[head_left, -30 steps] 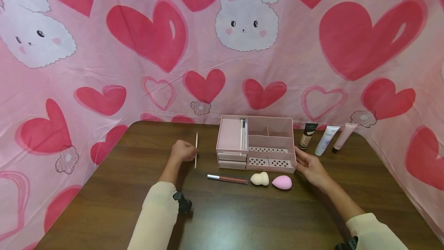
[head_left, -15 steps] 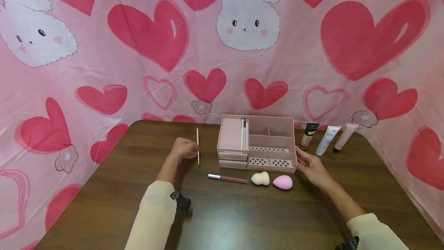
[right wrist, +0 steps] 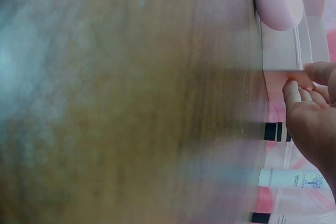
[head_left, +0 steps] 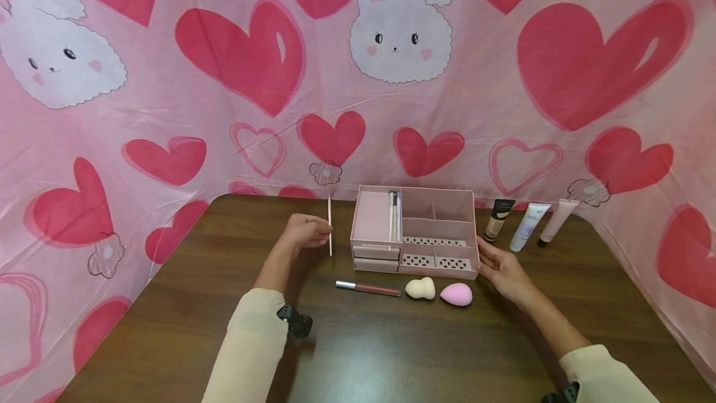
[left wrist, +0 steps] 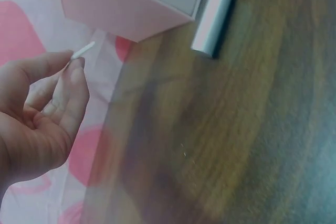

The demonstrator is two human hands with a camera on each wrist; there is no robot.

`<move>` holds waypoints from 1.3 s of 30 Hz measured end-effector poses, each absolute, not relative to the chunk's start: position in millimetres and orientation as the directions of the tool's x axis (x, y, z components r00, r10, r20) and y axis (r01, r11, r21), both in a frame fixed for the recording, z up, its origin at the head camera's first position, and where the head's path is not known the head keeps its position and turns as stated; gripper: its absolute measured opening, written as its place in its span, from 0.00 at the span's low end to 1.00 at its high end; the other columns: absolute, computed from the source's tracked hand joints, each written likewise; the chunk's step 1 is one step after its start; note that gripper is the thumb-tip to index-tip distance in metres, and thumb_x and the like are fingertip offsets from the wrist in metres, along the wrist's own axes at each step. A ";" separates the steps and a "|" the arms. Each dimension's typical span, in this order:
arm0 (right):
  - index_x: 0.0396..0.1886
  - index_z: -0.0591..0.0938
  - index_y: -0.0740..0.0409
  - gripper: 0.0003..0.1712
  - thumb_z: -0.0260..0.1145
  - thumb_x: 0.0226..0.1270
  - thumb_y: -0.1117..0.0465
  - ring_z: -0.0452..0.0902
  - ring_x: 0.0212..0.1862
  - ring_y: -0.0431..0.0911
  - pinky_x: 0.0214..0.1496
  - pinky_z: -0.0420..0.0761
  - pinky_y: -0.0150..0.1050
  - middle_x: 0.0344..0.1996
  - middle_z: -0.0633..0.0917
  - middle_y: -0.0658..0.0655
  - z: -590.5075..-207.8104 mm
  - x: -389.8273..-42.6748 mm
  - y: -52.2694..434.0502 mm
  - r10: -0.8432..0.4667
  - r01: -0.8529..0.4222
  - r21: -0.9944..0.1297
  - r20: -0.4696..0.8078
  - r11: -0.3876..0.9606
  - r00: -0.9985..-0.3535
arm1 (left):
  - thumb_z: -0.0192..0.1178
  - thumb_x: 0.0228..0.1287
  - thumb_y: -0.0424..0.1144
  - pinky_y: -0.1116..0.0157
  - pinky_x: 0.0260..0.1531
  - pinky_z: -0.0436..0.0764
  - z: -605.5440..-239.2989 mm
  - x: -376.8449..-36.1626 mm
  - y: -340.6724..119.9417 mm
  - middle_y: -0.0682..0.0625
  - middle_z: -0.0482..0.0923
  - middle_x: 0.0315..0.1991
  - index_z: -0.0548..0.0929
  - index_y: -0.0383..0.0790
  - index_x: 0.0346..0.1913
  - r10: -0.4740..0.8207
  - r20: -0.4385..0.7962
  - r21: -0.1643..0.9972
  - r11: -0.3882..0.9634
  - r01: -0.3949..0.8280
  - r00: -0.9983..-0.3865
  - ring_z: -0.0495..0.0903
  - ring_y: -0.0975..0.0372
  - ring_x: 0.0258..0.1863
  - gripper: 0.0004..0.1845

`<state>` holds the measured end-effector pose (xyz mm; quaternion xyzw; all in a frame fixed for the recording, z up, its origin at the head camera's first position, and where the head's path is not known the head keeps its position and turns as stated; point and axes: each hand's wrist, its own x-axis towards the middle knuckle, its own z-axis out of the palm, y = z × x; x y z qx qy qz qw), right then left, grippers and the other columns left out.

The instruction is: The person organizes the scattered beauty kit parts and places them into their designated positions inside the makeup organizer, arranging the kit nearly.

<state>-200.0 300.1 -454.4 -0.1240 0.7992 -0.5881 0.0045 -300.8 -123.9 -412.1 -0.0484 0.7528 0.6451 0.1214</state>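
In the head view my left hand [head_left: 304,232] pinches a thin cream-white stick [head_left: 330,229] with a pointed far end. It is raised upright above the table, left of a pink desktop organizer [head_left: 366,210]. The left wrist view shows the tip of the stick [left wrist: 84,50] poking out between thumb and fingertips. My right hand [head_left: 503,272] rests its fingers against the organizer's right side wall, near the front corner. In the right wrist view those fingers [right wrist: 294,92] touch the wall. Several slim brushes [head_left: 393,216] stand in a narrow slot of the organizer.
In front of the organizer lie a lip gloss tube [head_left: 369,289], a cream sponge [head_left: 419,288] and a pink sponge [head_left: 456,294]. Right of it stand a black-topped tube [head_left: 498,219], a white tube [head_left: 528,227] and a pink tube [head_left: 557,222]. A patterned cloth hangs behind the table.
My left hand has lifted the stick off the table and carried it right, toward the organizer. The right hand stays at the organizer's side.
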 end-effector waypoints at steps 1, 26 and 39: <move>0.75 0.53 0.81 0.37 0.55 0.70 0.79 0.66 0.60 0.22 0.55 0.75 0.17 0.73 0.55 0.81 -454.6 -200.1 300.2 -0.205 -0.196 -0.942 0.142 0.272 -0.968 | 0.61 0.66 0.28 0.69 0.33 0.87 -410.4 -300.7 -122.6 0.44 0.90 0.34 0.80 0.19 0.54 0.087 -0.242 0.960 0.162 -0.226 -0.966 0.82 0.69 0.24 0.17; 0.73 0.51 0.86 0.36 0.52 0.69 0.81 0.67 0.58 0.18 0.54 0.75 0.16 0.70 0.52 0.87 -457.4 -200.2 301.3 -0.237 -0.274 -0.939 0.223 0.208 -0.946 | 0.64 0.64 0.29 0.66 0.40 0.88 -368.9 -299.4 -94.8 0.49 0.90 0.32 0.84 0.26 0.49 0.120 -0.213 0.975 0.084 -0.204 -0.970 0.84 0.68 0.26 0.12; 0.75 0.51 0.82 0.37 0.53 0.70 0.79 0.66 0.65 0.31 0.56 0.75 0.18 0.73 0.54 0.83 -454.2 -199.0 300.1 -0.222 -0.205 -0.942 0.147 0.266 -0.964 | 0.65 0.62 0.26 0.70 0.33 0.86 -356.0 -302.1 -72.0 0.52 0.86 0.25 0.82 0.19 0.54 0.148 -0.184 0.982 0.081 -0.173 -0.972 0.82 0.68 0.23 0.18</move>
